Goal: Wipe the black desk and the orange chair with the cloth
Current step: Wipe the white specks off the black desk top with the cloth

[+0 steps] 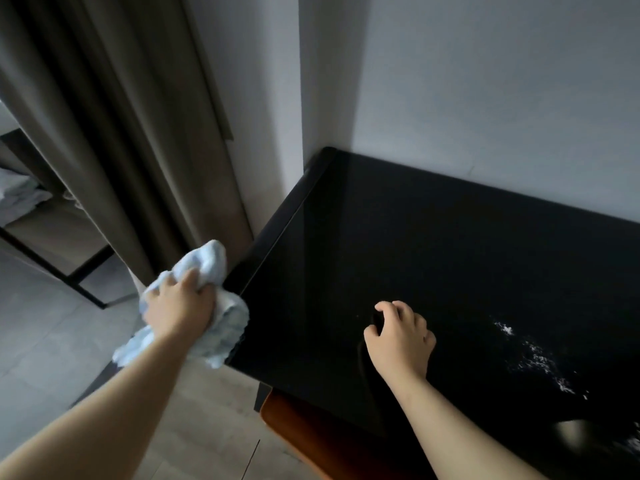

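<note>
The glossy black desk (pixel 433 244) fills the right half of the view, set into a wall corner. My left hand (pixel 178 306) grips a crumpled pale-blue cloth (pixel 221 327) and presses it against the desk's left side edge, near the front corner. My right hand (pixel 401 337) rests on the desktop with curled, spread fingers and holds nothing. A corner of the orange chair (pixel 298 427) shows under the desk's front edge; most of it is hidden. White specks (pixel 533 355) lie on the desktop to the right of my right hand.
A brown curtain (pixel 131 150) hangs just left of the desk, against a white wall pillar (pixel 273 98). Farther left stands a low dark-framed bench (pixel 59 244) with folded pale fabric. The floor (pixel 45 341) is grey tile and pale wood.
</note>
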